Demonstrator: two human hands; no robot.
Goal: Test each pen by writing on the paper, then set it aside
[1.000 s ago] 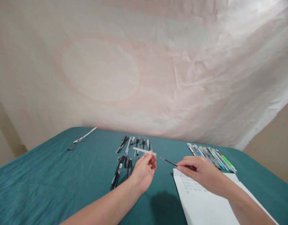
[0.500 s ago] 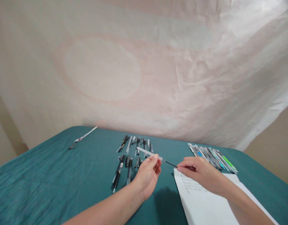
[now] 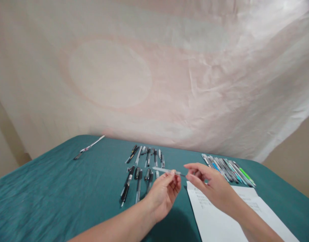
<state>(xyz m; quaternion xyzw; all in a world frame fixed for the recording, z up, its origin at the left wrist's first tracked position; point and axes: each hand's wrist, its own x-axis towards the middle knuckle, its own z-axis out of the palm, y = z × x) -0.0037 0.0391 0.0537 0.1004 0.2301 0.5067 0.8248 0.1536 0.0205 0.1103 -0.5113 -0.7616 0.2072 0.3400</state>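
Note:
My left hand pinches a translucent pen barrel between thumb and fingers, above the table. A short dark end of a pen refill sticks out of the barrel's right end. Just beside that end is my right hand, its thumb and index finger apart; whether the thumb touches the refill is hard to tell. Behind and below the barrel lie several disassembled pens and caps, among them a black pen and a clear pen body.
Written sheets of paper lie under my right forearm. A row of several pens rests at the right, one bright green. Far left on the teal tablecloth is a long, thin pen-like item. A pale cloth hangs behind the table.
The refill has slid deeper into the barrel, so less of it shows. My right hand has loosened its pinch and spread its fingers. My left hand shifted slightly right with the barrel.

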